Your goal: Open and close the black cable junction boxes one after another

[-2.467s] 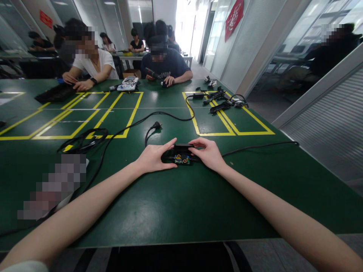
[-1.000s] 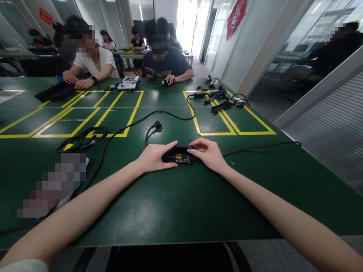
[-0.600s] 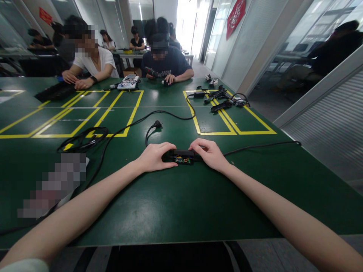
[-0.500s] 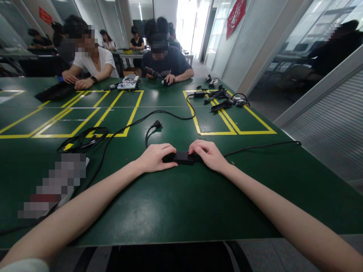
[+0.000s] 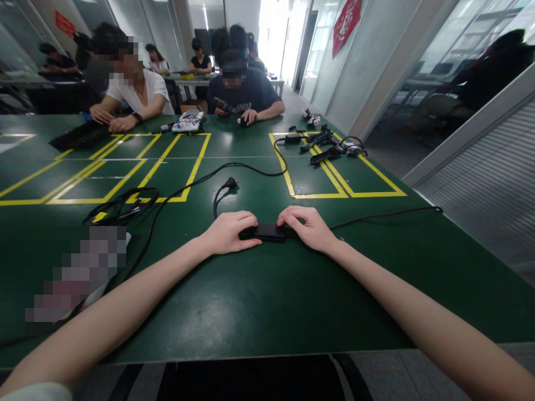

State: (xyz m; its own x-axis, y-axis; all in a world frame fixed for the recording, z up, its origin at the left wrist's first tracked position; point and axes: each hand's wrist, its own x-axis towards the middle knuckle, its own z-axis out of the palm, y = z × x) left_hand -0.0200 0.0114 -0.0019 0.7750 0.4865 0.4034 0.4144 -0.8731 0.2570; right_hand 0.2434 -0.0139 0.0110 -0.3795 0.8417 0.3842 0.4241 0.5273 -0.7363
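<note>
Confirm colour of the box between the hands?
Black. The box lies closed on the green table, clearest in the head view.

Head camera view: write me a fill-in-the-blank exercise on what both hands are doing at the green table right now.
1. Both hands press on a small ____ box.
2. The left hand and right hand sit at ____ ends of it.
3. The table is marked with ____ tape lines.
4. A loose plug lies ____ the hands, farther from the camera.

Missing words: black; opposite; yellow; beyond
</note>
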